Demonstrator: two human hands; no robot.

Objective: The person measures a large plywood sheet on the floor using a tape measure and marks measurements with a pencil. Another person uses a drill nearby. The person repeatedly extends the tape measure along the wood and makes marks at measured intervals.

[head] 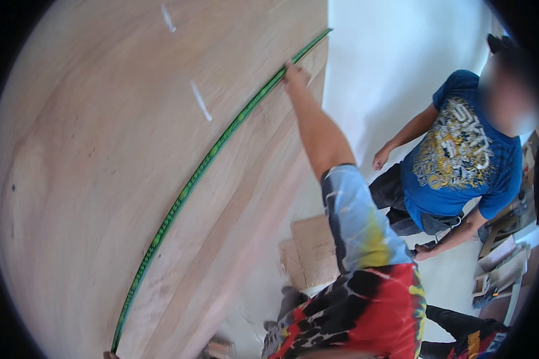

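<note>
A long green tape-measure blade (pixel 213 152) with dark markings runs diagonally across a broad wooden panel (pixel 94 202), bowed in this lens. My right hand (pixel 296 76) grips the blade near its upper end, close to the panel's edge, and the tip extends a little past that edge. At the bottom left rim, a small part of my left hand (pixel 109 355) shows against the blade's lower end. The rest of that hand is cut off, so its grip is hidden. Two short white marks (pixel 201 101) lie on the wood above the blade.
A co-worker in a blue T-shirt (pixel 453 157) stands to the right, a dark object in one hand. Part of another person (pixel 471 332) shows at lower right. Flattened cardboard (pixel 315 251) lies beyond my arm. Wood pieces (pixel 505 260) are piled at the far right.
</note>
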